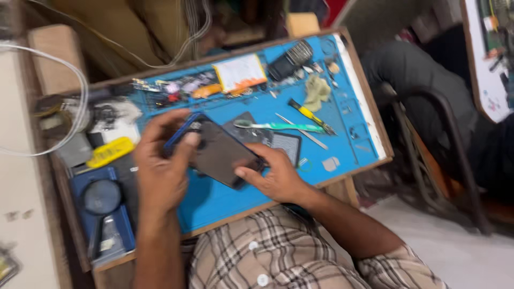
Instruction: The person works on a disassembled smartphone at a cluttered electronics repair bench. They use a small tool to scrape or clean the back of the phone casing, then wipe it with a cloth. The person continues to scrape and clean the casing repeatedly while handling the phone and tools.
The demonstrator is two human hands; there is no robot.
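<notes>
Blurring hides much of the small parts along the top of the flat blue rubber work mat [342, 115], and the dark box with a round lens [103, 206] is partly cut off at the bottom left. A dark flat phone with a blue edge [222, 152] is held just above the mat, near the middle, by both hands. The left hand [160, 163] is curled over its left end with the thumb on the glass, and the right hand [276, 174] is closed on its lower right corner, beside a green and white toothbrush [281, 127].
</notes>
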